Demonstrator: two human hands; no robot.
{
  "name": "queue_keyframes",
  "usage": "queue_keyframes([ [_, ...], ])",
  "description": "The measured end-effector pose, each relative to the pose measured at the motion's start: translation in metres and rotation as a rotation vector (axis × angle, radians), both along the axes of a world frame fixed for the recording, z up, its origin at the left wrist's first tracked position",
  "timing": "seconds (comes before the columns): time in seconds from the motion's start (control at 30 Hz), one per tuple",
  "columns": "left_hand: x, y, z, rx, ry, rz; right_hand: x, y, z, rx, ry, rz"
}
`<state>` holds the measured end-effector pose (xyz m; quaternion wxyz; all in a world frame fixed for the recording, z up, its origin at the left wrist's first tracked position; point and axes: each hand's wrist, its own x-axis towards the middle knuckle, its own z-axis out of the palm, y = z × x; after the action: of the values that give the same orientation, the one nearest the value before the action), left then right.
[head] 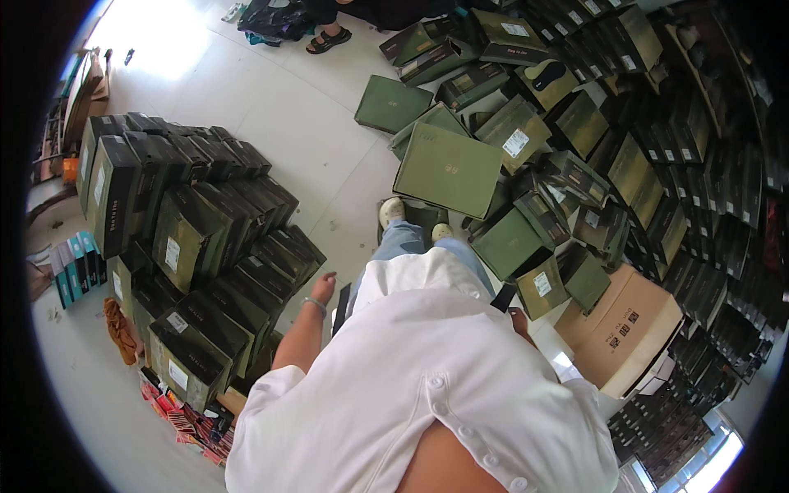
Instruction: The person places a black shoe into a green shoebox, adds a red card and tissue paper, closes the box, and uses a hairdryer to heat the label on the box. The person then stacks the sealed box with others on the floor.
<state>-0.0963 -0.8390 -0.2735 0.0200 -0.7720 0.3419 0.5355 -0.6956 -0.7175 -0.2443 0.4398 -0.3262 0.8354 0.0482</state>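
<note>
My left hand [323,288], with a bracelet at the wrist, hangs beside my body near a stack of dark green shoeboxes [240,271]. It touches none of them as far as can be seen; its fingers look loosely bent. At my right side, my right hand [519,320] is mostly hidden by the white shirt, and its grip cannot be made out. Just beyond my clogs lies a large olive-green box [450,166], lid face up. A green shoebox [510,243] and a labelled box [542,286] rest near the right hand.
Loose shoeboxes [513,132] lie heaped at front right, a dark insole [548,75] on one. An open cardboard carton [616,333] stands at right, before stacked rows of boxes. Teal boxes [79,268] and a brown shoe [120,330] are at left. Another person's sandalled foot [328,40] is ahead.
</note>
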Motion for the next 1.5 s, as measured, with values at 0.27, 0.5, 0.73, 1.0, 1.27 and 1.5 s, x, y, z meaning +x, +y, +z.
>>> queue_keyframes([
  [0.27, -0.022, -0.092, 0.036, -0.12, 0.098, 0.252, 0.041, -0.015, 0.026, 0.008, -0.035, -0.058],
  [0.5, -0.02, -0.02, 0.052, -0.117, -0.043, 0.116, 0.021, -0.065, -0.022, -0.096, -0.209, 0.129],
  [0.73, 0.021, 0.091, 0.022, 0.119, -0.003, 0.138, -0.015, -0.094, -0.047, -0.084, -0.06, 0.023],
  [1.0, -0.044, -0.019, 0.022, 0.029, 0.06, 0.025, -0.003, -0.128, -0.002, -0.219, -0.098, 0.039],
  [1.27, -0.052, -0.046, 0.035, -0.187, 0.027, 0.205, -0.009, -0.074, -0.003, -0.074, -0.098, 0.108],
  [1.5, -0.068, 0.008, 0.051, -0.064, -0.058, 0.17, -0.024, -0.091, -0.005, 0.014, -0.223, -0.146],
])
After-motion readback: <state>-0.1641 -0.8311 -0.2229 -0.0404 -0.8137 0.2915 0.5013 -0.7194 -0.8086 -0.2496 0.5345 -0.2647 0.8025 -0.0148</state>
